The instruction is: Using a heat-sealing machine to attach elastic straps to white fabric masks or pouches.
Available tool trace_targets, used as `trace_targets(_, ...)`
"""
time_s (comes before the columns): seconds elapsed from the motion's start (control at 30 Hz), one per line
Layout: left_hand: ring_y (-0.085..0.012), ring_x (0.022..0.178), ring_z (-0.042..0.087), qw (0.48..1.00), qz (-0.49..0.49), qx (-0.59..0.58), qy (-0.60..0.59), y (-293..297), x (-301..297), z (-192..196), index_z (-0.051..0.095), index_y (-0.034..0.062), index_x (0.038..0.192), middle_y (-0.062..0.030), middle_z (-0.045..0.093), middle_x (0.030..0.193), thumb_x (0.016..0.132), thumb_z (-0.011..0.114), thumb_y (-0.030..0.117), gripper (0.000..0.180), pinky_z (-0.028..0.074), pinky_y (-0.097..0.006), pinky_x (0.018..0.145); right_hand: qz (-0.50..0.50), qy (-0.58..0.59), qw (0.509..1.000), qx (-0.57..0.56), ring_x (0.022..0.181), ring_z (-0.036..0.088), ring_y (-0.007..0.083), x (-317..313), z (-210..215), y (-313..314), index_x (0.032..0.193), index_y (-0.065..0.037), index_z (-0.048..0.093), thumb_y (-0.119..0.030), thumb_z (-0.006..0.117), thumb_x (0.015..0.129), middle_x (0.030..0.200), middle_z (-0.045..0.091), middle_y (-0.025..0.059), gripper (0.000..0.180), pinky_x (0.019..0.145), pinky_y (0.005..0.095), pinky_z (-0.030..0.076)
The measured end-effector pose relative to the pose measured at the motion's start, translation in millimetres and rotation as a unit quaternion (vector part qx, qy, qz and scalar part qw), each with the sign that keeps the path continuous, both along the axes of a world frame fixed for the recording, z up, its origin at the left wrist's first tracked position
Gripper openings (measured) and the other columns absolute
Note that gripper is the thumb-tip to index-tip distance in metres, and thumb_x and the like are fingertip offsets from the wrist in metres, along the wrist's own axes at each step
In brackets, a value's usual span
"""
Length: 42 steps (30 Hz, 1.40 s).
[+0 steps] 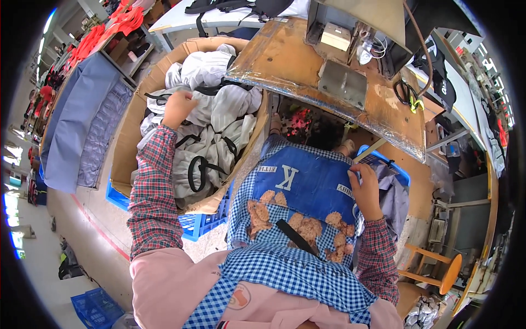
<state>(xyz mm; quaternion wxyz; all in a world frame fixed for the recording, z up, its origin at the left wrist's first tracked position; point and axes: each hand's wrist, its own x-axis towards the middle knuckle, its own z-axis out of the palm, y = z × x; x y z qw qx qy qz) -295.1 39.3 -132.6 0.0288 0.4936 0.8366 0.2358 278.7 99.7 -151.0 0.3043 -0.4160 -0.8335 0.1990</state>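
At the left, my left hand [179,109] is over a large cardboard carton [123,159], its fingers curled in close to the pale fabric. Inside the carton lie crumpled white-grey fabric pieces [205,151] with black straps [196,174]; whether the fingertips grip one is hidden. My right hand [366,189] hovers by the right edge of the blue panel on my checked apron [307,178]. Its fingers are bent and drawn together, and I make out no item in them. Both forearms wear red plaid sleeves.
A worn wooden worktable [274,52] with a metal plate [342,82] juts in ahead. Blue plastic crates stand under the carton [205,222] and right of my lap [402,174], the latter with grey cloth. A wooden stool [449,274] is at lower right, a grey-blue covered stack [82,120] at left.
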Motion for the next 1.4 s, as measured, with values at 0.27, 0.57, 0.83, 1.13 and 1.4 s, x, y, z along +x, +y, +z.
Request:
trace_targets(0.27, -0.0327, 0.069, 0.062, 0.969, -0.064, 0.214, 0.107, -43, 104, 113, 0.057, 0.0003, 0.084, -0.0162, 0.060, 0.074, 0.075, 0.067, 0.011, 0.017, 0.049, -0.040, 0.063, 0.007, 0.047, 0.997, -0.056, 0.092, 0.063, 0.0325, -20, 28, -17, 0.099, -0.001, 0.062, -0.007, 0.063, 0.088, 0.096, 0.065, 0.0149, 0.012, 0.082, 0.0371, 0.049)
trace_targets(0.57, -0.0178, 0.075, 0.057, 0.859, -0.416, 0.128, 0.270, -65, 287, 110, 0.054, 0.0105, 0.084, -0.0024, 0.052, 0.080, 0.070, 0.061, 0.011, 0.015, 0.041, -0.036, 0.079, 0.162, 0.390, 0.798, -0.431, 0.090, 0.059, 0.0070, -109, 88, -54, 0.118, 0.001, 0.058, -0.017, 0.061, 0.098, 0.102, 0.063, 0.0021, 0.027, 0.077, 0.0232, 0.049)
trace_targets(0.83, -0.0275, 0.086, 0.060, 0.800, -0.587, 0.124, -0.032, -57, 323, 110, 0.061, 0.0098, 0.094, -0.0082, 0.058, 0.099, 0.075, 0.072, 0.010, 0.021, 0.045, -0.040, 0.082, 0.131, 0.343, 0.829, -0.421, 0.083, 0.048, 0.0010, -72, 65, -52, 0.112, -0.002, 0.062, -0.020, 0.055, 0.102, 0.092, 0.059, -0.0061, 0.022, 0.070, 0.0184, 0.041)
trace_targets(1.13, -0.0249, 0.084, 0.066, 0.595, -0.618, 0.314, -0.407, -90, 340, 222, 0.069, 0.0143, 0.085, -0.0023, 0.071, 0.083, 0.084, 0.071, 0.025, 0.011, 0.052, -0.042, 0.073, 0.047, 0.411, 0.783, -0.466, 0.084, 0.048, 0.0005, -58, 36, -53, 0.113, 0.000, 0.063, -0.019, 0.055, 0.101, 0.094, 0.058, -0.0078, 0.024, 0.074, 0.0168, 0.040)
trace_targets(1.4, -0.0306, 0.090, 0.061, 0.501, -0.746, 0.260, -0.353, -77, 342, 232, 0.065, 0.0053, 0.091, -0.0079, 0.065, 0.091, 0.089, 0.065, 0.022, 0.017, 0.049, -0.047, 0.081, 0.056, 0.394, 0.802, -0.446, 0.094, 0.063, 0.0088, -53, 29, -35, 0.117, 0.000, 0.062, -0.013, 0.054, 0.099, 0.107, 0.068, 0.0029, 0.023, 0.083, 0.0232, 0.050)
